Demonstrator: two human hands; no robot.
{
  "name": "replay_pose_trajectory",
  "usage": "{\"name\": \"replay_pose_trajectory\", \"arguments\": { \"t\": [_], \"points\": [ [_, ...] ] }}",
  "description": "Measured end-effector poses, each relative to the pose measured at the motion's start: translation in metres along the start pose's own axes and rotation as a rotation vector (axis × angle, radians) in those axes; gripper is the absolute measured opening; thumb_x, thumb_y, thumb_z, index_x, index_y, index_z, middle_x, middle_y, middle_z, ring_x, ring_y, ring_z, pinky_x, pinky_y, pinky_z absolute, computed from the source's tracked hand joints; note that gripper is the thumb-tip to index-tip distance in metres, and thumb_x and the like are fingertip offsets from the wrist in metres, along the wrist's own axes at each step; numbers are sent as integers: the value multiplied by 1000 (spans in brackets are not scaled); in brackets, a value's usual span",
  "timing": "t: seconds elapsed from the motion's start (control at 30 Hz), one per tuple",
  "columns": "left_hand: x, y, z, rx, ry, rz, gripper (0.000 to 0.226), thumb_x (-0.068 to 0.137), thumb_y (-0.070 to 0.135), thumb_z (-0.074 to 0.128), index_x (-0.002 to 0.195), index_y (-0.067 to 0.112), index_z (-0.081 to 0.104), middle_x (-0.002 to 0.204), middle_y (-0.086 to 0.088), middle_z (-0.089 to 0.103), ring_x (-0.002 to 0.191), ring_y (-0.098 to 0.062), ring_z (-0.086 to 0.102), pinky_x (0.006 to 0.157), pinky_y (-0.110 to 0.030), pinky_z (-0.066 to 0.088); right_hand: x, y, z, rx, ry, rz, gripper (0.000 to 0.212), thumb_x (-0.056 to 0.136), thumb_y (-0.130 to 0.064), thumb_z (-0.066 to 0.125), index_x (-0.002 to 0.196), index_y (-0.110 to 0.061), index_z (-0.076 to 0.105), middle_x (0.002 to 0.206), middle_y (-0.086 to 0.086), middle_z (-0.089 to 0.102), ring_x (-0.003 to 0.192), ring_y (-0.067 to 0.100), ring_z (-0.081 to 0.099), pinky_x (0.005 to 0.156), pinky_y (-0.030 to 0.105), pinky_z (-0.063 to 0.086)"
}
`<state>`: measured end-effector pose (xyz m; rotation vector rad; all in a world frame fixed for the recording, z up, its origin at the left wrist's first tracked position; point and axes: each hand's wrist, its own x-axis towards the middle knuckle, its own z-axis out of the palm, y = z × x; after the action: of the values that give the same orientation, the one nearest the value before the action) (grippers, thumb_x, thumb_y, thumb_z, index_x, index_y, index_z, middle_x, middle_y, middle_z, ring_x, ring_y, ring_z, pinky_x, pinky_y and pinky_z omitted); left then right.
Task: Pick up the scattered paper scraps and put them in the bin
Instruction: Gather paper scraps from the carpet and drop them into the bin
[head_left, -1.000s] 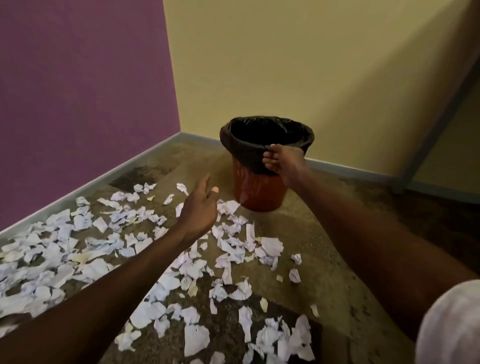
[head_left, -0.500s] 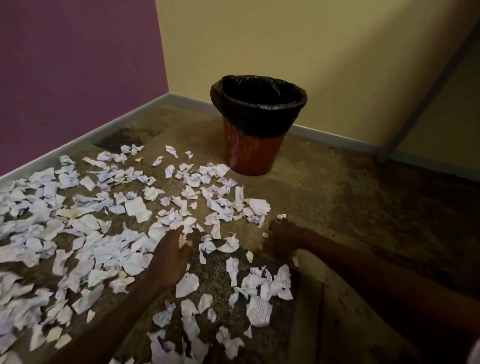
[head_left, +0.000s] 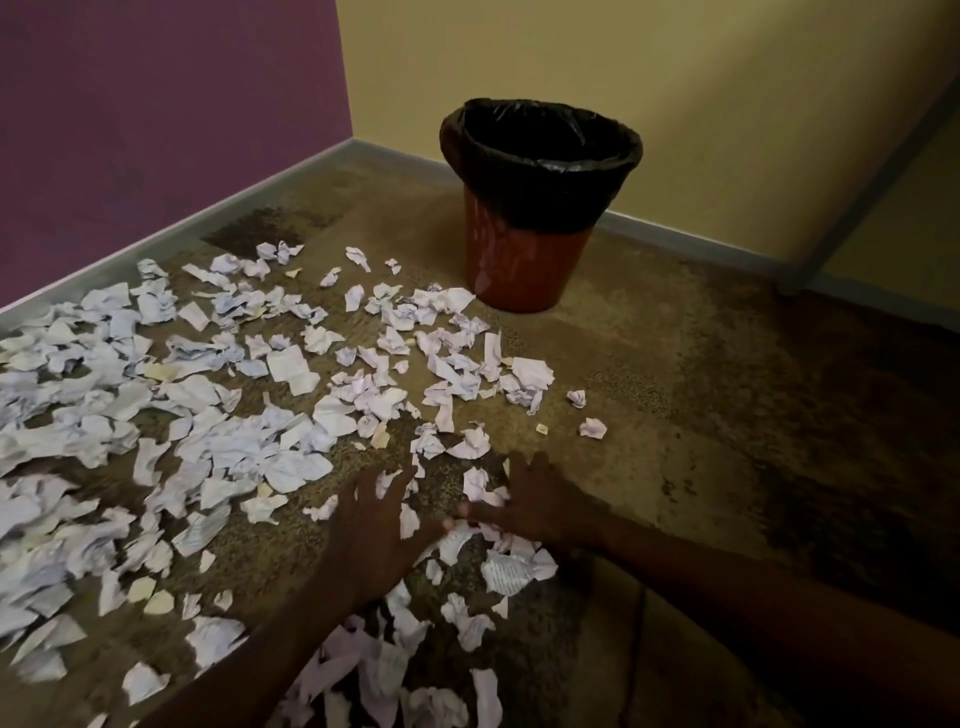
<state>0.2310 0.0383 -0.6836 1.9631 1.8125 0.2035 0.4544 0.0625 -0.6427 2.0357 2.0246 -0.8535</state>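
A room corner: a purple wall (head_left: 156, 104) on the left meets a yellow wall (head_left: 675, 78), with a grey skirting board (head_left: 208, 208) along the foot of both and a worn brown carpet (head_left: 727, 415) below. One bin (head_left: 524, 260) stands upright near the corner, red-brown, lined with one black bag (head_left: 540, 171) folded over its rim; its mouth shows only dark liner.

The paper scraps (head_left: 208, 415) are far too many to count. They are white, torn and crumpled, and they spread from just in front of the bin across the left and lower floor. A few carry faint lines of handwriting, too small to read. No brand or label is visible anywhere.

Two bare hands are low over the scraps in the lower middle. The left hand (head_left: 376, 525) has its fingers spread wide and straight, pressing down among the paper. The right hand (head_left: 535, 501) lies just beside it, fingers extended and resting on scraps; whether it pinches any cannot be told, since motion blur hides the fingertips.
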Motion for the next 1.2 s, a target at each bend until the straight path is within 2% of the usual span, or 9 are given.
{"name": "replay_pose_trajectory", "arguments": {
  "t": [0.1,0.2,0.33,0.43,0.6,0.7,0.9,1.03,1.2],
  "points": [
    [-6,-9,-3,247,-103,70,133,38,106,34,148,47,-12,155,-10,-26,144,-46,-16,108,-71,3,-4,32,-8,-278,-173,-95,144,48,-85,70,151,-30,-16,158,22,-1,140,47,20,109,56,31],
    [-12,-23,9,325,-162,111,139,28,109,24,143,46,-23,152,-17,-28,142,-53,-8,103,-76,18,-4,47,9,-448,-155,-239,157,45,-74,81,148,-26,-27,154,27,4,132,45,31,106,49,35],
    [-19,-21,15,299,-158,107,142,24,108,24,144,48,-22,157,-17,-24,144,-50,-5,104,-71,21,7,36,18,-168,-61,-318,157,45,-54,92,146,-37,-27,151,19,13,117,32,48,92,38,48],
    [-14,-18,10,264,-79,101,141,32,104,39,152,42,-4,161,-16,-4,145,-45,5,106,-67,24,23,20,16,16,-42,-298,155,49,-48,93,145,-38,-29,157,20,-12,136,41,34,101,39,43],
    [-9,-17,11,277,-4,46,144,29,109,17,151,34,25,156,-26,18,138,-55,21,90,-78,29,56,-2,-1,-146,-237,-319,154,52,-54,90,143,-39,-34,146,18,-45,143,49,11,114,54,28],
    [-9,-20,15,280,-64,12,149,22,109,22,153,41,-1,160,-17,2,145,-44,3,103,-74,14,58,-11,-7,-234,-305,-391,146,53,-60,86,145,-44,-24,152,12,-38,145,46,-3,116,61,18],
    [-14,-29,9,312,-22,103,110,55,98,36,140,29,45,139,-13,48,121,-38,49,87,-61,43,35,-29,24,-318,-139,-621,126,54,-72,78,149,-41,1,161,6,-13,146,42,-1,110,64,26],
    [-25,-30,14,279,70,177,71,76,75,47,131,29,51,127,-11,55,108,-32,54,77,-47,51,29,-21,52,-417,63,-734,95,75,-75,56,150,-30,20,157,17,16,140,39,24,100,57,43],
    [-30,-27,14,251,100,294,43,81,44,49,121,27,50,114,-7,54,95,-29,55,64,-39,56,21,-9,63,-229,93,-743,67,89,-56,44,146,-22,36,152,16,32,138,31,33,111,40,32]
  ]
}}
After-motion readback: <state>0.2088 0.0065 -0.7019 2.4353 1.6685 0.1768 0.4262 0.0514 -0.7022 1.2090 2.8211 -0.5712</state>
